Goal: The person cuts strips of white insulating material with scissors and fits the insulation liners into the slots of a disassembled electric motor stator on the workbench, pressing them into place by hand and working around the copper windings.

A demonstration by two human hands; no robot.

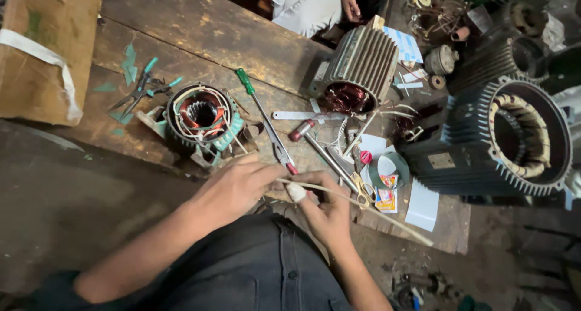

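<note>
Worn wooden planks [200, 26] make up the workbench, littered with motor parts and tools. Both hands meet at its near edge, over the person's dark lap. The left hand [236, 187] is curled, fingertips pinched on the near end of a thin pale sleeve tube [363, 207]. The right hand [327, 211] is closed around the same tube just beside the left, one fingertip wrapped in white tape. From the right hand the tube runs out to the right and toward the person, past the bench edge.

Just beyond the left hand sits a small stator [203, 114] with red and pale windings in a teal-trimmed frame. Left of it lie teal-handled pliers [145, 87]. A green-handled screwdriver [260, 108] slants down from beyond, its far end reaching almost to the left fingertips. Just beyond the right hand lie a red-handled tool [318, 144] and yellow-handled scissors [362, 188], with a roll of tape [387, 168] to the right. Further out rests a ribbed grey motor housing [360, 66] showing dark copper coils. Well to the right sits a large finned stator [514, 135]. At the far edge, another person's hand [350, 5] rests on pale cloth.
</note>
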